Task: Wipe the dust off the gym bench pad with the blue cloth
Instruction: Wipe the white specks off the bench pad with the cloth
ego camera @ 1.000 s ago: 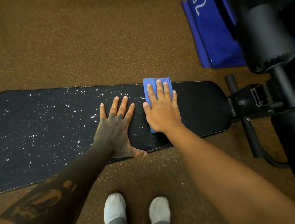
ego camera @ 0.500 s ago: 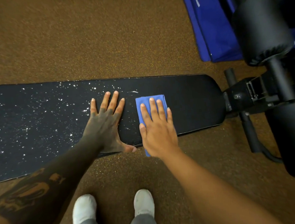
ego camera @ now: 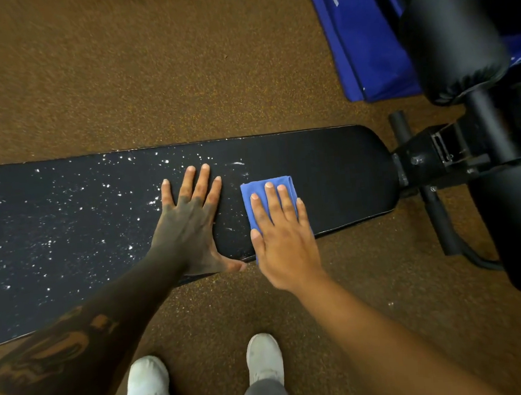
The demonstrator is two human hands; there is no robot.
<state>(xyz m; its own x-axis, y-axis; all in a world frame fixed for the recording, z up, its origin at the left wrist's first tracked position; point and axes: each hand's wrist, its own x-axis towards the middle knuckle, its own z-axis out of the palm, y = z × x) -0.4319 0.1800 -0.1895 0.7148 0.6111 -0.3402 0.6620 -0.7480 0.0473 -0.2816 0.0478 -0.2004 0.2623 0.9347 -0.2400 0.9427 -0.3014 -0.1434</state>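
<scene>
The right hand (ego camera: 283, 242) lies flat and open on the cloth (ego camera: 269, 203), pressing it down with straight fingers. It does not grip it. The cloth is blue and folded into a small block. Its long side runs from the near edge of the pad (ego camera: 329, 173) toward the far edge, across the pad. The near end of the cloth pokes just past the near edge, under the palm.

The left hand (ego camera: 189, 224) lies flat and open on the pad too, fingers spread, holding nothing. It is just beside the cloth, to its left, not touching it. Its thumb sits at the near edge.

The pad is long and black. Its long way runs left to right, and its rounded end points right, toward the black frame (ego camera: 431, 162). White dust (ego camera: 67, 218) speckles the left part. The part right of the cloth looks clean.

Two white shoes (ego camera: 262, 359) stand on the brown floor (ego camera: 149, 65). A blue bag (ego camera: 362, 42) lies far right.
</scene>
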